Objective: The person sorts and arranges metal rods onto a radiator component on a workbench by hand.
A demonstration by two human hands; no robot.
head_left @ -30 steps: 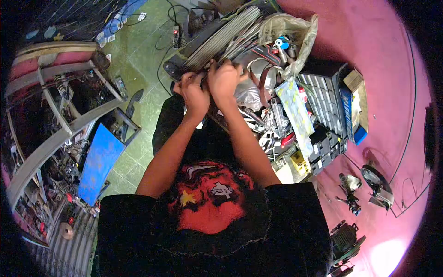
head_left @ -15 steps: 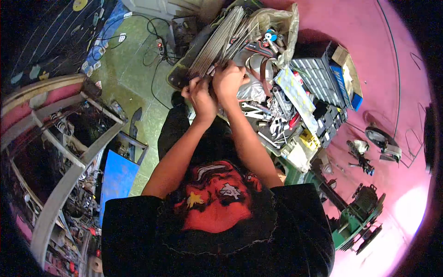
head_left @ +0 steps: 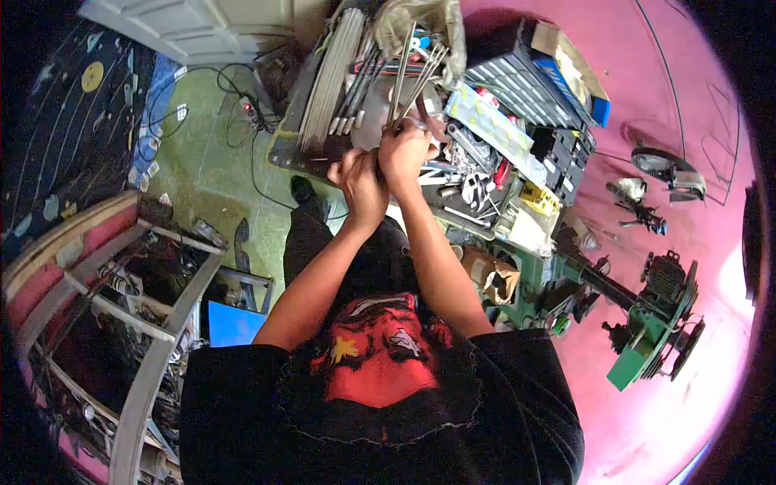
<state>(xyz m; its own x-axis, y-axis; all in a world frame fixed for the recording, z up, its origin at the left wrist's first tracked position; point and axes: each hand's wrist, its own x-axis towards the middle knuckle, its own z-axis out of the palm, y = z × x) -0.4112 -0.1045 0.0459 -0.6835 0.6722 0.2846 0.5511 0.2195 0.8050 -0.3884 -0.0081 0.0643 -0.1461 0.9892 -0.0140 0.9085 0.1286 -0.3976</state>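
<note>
The right hand (head_left: 406,153) is closed in a fist around a bunch of thin rods (head_left: 402,85), which stick up out of it and fan apart. The left hand (head_left: 362,187) is right up against it, fingers curled; from here I can't tell whether it's gripping anything, because what lies between the palms is dark and hidden.

The rods in the fist are slim, straight and dull grey, split into a steeper group and one leaning off to the right. They're over the cluttered worktop, their upper ends by the crumpled plastic bag (head_left: 454,40). Their lower ends are out of sight in the hands.

Left of them, a thick bundle of pale rods (head_left: 333,81) lies side by side on the worktop (head_left: 285,153), with some darker rods (head_left: 357,93) just beside it. To the right of the hands there are wrenches (head_left: 436,175), pliers (head_left: 477,191) and a red-handled tool (head_left: 501,174), with a patterned packet (head_left: 497,129) stretched out near them and a yellow box (head_left: 539,198) close by.
</note>
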